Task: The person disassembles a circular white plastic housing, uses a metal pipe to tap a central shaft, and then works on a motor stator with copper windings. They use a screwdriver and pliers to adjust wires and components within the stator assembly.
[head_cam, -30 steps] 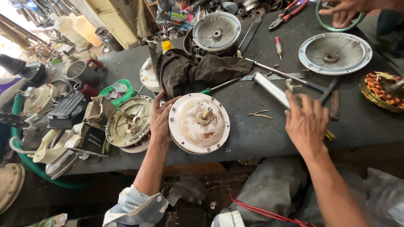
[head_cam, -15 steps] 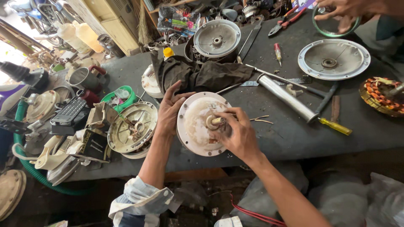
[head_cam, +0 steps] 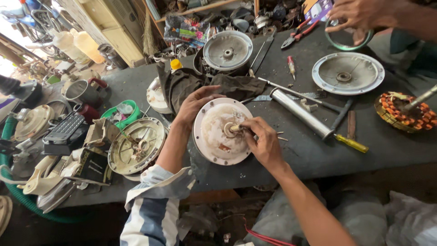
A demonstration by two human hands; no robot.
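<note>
Dark surface (head_cam: pixel 291 155), cluttered with motor parts and tools, running from the left-hand heaps to the right edge of view. Near its front edge, at centre, lies the white cover (head_cam: pixel 222 131): a round, shallow metal disc, its paint stained brown and rust-coloured, with a raised hub (head_cam: pixel 233 129) at the middle. Behind it, touching its upper rim, a dark cloth (head_cam: pixel 200 86); to its left, just beside it, a spoked cover (head_cam: pixel 136 146); to its right, a steel tube (head_cam: pixel 302 114) lying aslant, with a yellow-handled screwdriver (head_cam: pixel 351 143) near its lower end. Two grey covers (head_cam: pixel 348 73) sit farther back and well apart. Left hand (head_cam: pixel 193 107): fingers spread, loosely curved over the white cover's upper left rim, steadying it. Right hand (head_cam: pixel 261 141): fingertips pinched together on the hub. Since half a second ago the white cover has kept its place; the right hand has shifted a little lower and rightward, leaving the hub more exposed. Bare surface shows below and right of the white cover, towards the front edge. Another person's hand (head_cam: pixel 359 18), top right, holds a green ring (head_cam: pixel 348 40).
</note>
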